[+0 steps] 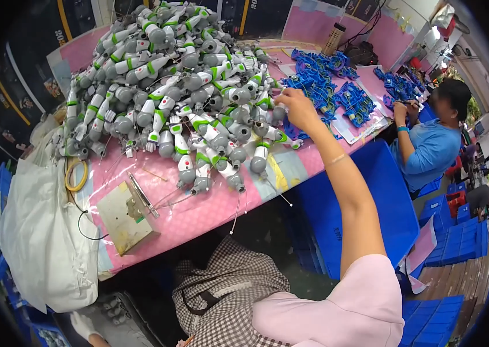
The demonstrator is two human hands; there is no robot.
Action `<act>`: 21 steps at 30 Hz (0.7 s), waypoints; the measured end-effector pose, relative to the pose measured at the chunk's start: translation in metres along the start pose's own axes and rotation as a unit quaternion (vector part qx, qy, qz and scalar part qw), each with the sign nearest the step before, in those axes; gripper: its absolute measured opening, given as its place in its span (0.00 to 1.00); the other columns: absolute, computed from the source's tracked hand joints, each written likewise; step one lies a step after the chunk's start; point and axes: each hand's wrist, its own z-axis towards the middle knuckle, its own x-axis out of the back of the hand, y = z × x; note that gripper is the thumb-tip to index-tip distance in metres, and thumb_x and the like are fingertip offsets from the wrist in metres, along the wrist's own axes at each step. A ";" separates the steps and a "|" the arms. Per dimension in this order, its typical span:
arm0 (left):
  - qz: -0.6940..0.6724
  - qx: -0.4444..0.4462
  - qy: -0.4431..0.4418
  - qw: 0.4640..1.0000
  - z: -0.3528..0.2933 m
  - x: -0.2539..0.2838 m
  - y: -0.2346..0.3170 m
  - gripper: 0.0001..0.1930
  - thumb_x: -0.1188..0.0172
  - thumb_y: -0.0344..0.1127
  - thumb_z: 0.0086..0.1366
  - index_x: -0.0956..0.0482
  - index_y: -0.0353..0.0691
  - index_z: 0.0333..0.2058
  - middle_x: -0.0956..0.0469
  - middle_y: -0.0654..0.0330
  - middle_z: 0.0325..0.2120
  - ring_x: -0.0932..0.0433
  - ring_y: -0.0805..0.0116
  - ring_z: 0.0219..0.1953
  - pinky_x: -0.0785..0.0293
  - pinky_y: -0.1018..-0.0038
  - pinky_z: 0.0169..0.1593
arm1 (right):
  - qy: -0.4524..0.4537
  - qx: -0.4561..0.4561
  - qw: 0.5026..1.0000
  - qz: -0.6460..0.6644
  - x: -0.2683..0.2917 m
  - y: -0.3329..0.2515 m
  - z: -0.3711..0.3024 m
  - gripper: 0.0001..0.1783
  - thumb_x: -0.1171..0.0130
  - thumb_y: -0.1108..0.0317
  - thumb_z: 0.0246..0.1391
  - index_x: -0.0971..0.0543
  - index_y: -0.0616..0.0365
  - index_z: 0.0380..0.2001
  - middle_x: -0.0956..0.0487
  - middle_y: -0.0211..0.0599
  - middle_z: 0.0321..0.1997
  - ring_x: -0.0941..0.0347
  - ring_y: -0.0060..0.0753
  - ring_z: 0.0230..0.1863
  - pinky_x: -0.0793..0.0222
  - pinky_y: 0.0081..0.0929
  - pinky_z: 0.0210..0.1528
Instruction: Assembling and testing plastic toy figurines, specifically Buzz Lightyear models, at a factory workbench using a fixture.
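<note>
My bare right hand reaches over the right edge of a big heap of plastic toy arms. Its fingers are closed around the grey rounded end of one toy arm. The toy arms are white with green bands, grey ball-shaped ends and small white hands; thin wires trail from several. Low at the left, in a white glove, my left hand has its fingers stretched out with nothing seen in them. It is beside a dark tray that holds some grey pieces.
Blue plastic parts with wires lie right of the heap on the pink table. A metal box fixture stands at the near left, by a white sack. Blue crates stand at the right, near a person in blue.
</note>
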 end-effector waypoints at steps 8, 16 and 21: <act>-0.055 -0.298 0.038 0.952 -0.160 -0.074 0.180 0.21 0.50 0.33 0.66 0.36 0.32 0.56 0.37 0.55 0.57 0.35 0.63 0.56 0.36 0.71 0.56 | 0.039 -0.022 0.977 0.206 0.042 0.009 0.011 0.21 0.40 0.80 0.40 0.26 0.56 0.42 0.22 0.40 0.43 0.27 0.36 0.48 0.34 0.31 0.51; -0.095 -0.278 -0.416 0.860 -0.313 -0.259 0.217 0.18 0.52 0.33 0.66 0.32 0.33 0.53 0.25 0.57 0.45 0.25 0.67 0.44 0.29 0.76 0.48 | -0.009 -0.032 0.749 0.662 0.102 -0.157 0.012 0.22 0.40 0.70 0.53 0.30 0.64 0.50 0.23 0.32 0.41 0.28 0.20 0.42 0.33 0.19 0.46; -0.146 -0.026 -0.675 0.723 -0.367 -0.319 0.235 0.21 0.49 0.41 0.66 0.36 0.34 0.53 0.27 0.54 0.44 0.26 0.63 0.47 0.27 0.67 0.51 | -0.153 0.038 0.760 0.630 0.094 -0.273 0.003 0.16 0.45 0.65 0.58 0.25 0.63 0.47 0.23 0.28 0.36 0.32 0.13 0.31 0.37 0.12 0.33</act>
